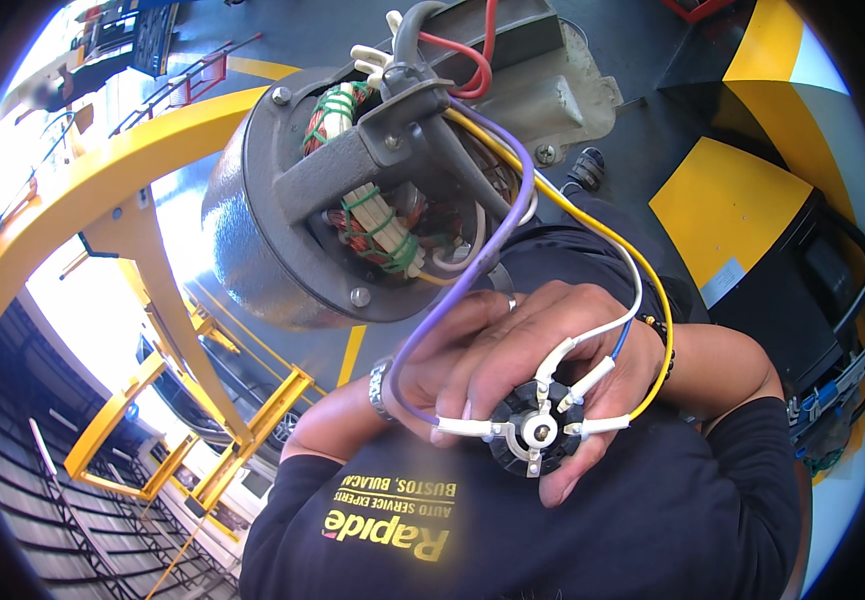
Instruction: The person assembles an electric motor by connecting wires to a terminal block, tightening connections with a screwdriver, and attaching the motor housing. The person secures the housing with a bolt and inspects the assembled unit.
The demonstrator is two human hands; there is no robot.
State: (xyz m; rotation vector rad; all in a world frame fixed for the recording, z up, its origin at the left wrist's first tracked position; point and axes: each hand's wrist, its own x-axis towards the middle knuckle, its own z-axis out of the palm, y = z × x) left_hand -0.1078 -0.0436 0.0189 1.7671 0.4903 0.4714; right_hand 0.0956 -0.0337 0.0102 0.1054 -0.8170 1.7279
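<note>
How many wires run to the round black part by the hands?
4 visible, joining the round black part: purple wire at its left, white wire at top, blue wire at upper right, yellow wire at right. More may be hidden behind it.

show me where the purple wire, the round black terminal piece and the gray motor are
Purple wire (495, 246): head view, on its long curve
Round black terminal piece (541, 432): head view, on its central hub
Gray motor (328, 182): head view, on an arm of its end frame
</note>
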